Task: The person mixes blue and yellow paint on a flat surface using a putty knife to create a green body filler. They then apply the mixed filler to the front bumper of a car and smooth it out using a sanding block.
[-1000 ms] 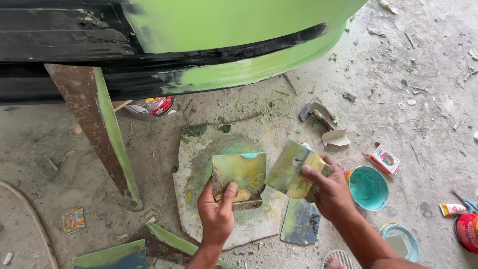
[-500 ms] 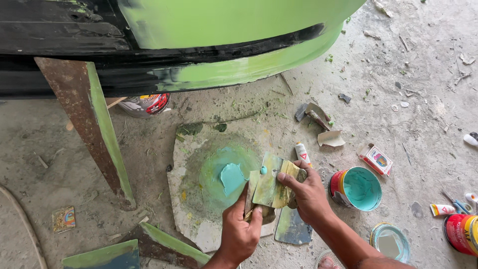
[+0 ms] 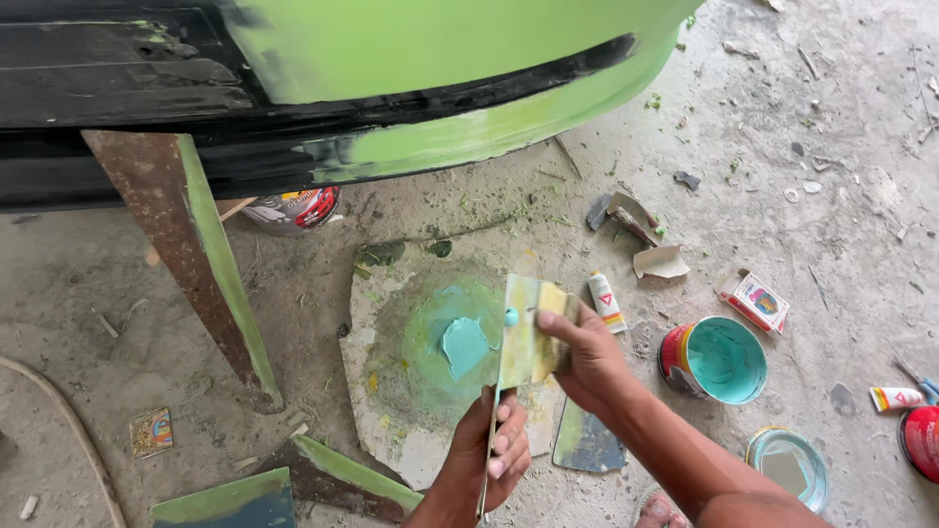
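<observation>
Together, both hands' fingers clasp green-smeared scrapers [image 3: 528, 332] over a teal putty blob [image 3: 464, 346].

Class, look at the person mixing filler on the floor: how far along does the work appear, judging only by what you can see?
Done: the open can shows teal putty, and a teal dab sits on the stained mixing board. In hand: the right hand and left hand each hold a flat spreader, blades pressed together. Left: the car body shows patchy green beside bare black areas.
</observation>
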